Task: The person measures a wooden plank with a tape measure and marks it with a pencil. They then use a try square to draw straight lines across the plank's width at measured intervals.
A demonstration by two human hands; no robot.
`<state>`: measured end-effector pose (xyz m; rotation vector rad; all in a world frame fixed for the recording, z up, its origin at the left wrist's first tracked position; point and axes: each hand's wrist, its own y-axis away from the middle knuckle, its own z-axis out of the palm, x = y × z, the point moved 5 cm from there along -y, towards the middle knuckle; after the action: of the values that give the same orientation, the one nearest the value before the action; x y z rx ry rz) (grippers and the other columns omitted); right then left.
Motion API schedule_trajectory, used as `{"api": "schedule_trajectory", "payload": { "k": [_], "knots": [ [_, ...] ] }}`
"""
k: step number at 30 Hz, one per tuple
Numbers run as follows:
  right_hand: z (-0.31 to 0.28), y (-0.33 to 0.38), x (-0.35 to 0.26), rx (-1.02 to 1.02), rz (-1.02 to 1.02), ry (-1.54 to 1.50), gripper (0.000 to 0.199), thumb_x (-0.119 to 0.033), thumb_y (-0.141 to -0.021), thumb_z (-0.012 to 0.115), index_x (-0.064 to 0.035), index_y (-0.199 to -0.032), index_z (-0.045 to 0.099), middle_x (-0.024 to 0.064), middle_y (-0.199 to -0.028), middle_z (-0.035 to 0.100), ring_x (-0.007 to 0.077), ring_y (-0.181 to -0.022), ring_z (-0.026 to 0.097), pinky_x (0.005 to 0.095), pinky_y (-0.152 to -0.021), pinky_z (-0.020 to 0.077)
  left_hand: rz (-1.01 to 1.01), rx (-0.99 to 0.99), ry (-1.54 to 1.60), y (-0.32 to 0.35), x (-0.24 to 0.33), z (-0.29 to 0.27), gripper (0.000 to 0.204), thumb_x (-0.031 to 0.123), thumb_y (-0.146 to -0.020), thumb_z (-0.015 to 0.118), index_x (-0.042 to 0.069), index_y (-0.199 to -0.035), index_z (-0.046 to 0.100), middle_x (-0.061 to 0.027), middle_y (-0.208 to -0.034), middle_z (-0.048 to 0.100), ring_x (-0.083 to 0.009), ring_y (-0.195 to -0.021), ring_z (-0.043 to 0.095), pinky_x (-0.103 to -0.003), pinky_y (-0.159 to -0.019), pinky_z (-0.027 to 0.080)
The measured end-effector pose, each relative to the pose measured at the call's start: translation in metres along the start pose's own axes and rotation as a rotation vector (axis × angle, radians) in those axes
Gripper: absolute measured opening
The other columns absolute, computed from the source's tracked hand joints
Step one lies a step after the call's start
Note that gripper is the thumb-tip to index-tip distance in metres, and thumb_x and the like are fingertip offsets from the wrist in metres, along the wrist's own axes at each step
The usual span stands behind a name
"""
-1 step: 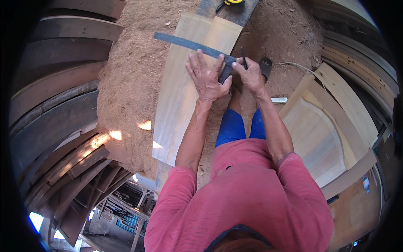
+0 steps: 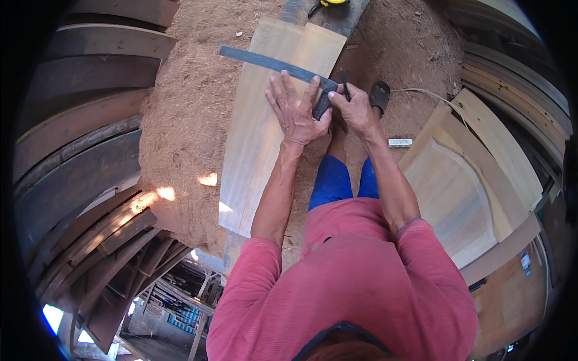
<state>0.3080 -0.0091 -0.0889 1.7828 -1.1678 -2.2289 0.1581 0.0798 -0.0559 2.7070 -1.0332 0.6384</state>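
A pale wooden board [image 2: 253, 144] lies lengthwise before me. Across its far part rests a dark try square [image 2: 259, 59], its stock along the board's right edge. My left hand [image 2: 296, 117] is spread flat on the board, fingertips at the blade and thumb against the stock. Just to the right of the stock, my right hand [image 2: 356, 110] is closed around a thin dark pencil [image 2: 345, 84], which points up out of the fingers. The pencil's lower end is hidden by the hand.
A yellow and black tape measure [image 2: 332, 3] lies on a dark plank [image 2: 355, 13] beyond the board. Sawdust [image 2: 186, 114] covers the ground. Dark planks [image 2: 90, 72] are stacked at left. Pale panels [image 2: 457, 174] and a small whitish block [image 2: 400, 143] lie at right.
My right hand and the pencil have shifted very slightly left, closer to the square's corner. My left hand, the square and the board look the same.
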Motion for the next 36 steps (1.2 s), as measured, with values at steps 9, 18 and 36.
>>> {"api": "schedule_trajectory", "payload": {
  "k": [9,18,36],
  "knots": [
    [0.007,-0.021,0.015,-0.042,-0.183,0.117,0.019,-0.011,-0.103,0.073,0.0054,-0.111,0.075,0.0002,-0.095,0.073,0.0078,-0.089,0.062,0.0302,-0.078,0.0545,0.018,-0.01,0.031,-0.006,-0.006,0.009,0.113,0.045,-0.071,0.092,0.031,-0.17,0.04,-0.0388,-0.179,0.008,-0.0654,-0.164,-0.001,-0.085,-0.123,0.003],
    [0.016,-0.009,0.016,0.128,-0.079,-0.04,0.017,-0.012,-0.102,0.078,0.0033,-0.108,0.077,-0.0006,-0.093,0.074,0.0054,-0.08,0.062,0.0272,-0.07,0.0538,0.015,0.015,-0.013,-0.007,-0.006,0.01,0.103,0.042,-0.073,0.087,0.042,-0.168,0.047,-0.0386,-0.178,0.015,-0.0649,-0.164,0.006,-0.083,-0.125,0.006],
    [0.017,-0.011,0.019,0.165,-0.096,-0.138,0.019,-0.015,-0.097,0.079,0.0027,-0.093,0.075,0.0018,-0.077,0.069,0.0076,-0.074,0.059,0.0326,-0.063,0.0493,-0.013,-0.004,-0.05,-0.009,-0.003,0.009,0.101,0.045,-0.076,0.086,0.045,-0.169,0.046,-0.0354,-0.18,0.015,-0.0625,-0.165,0.007,-0.082,-0.125,0.007]
  ]
}}
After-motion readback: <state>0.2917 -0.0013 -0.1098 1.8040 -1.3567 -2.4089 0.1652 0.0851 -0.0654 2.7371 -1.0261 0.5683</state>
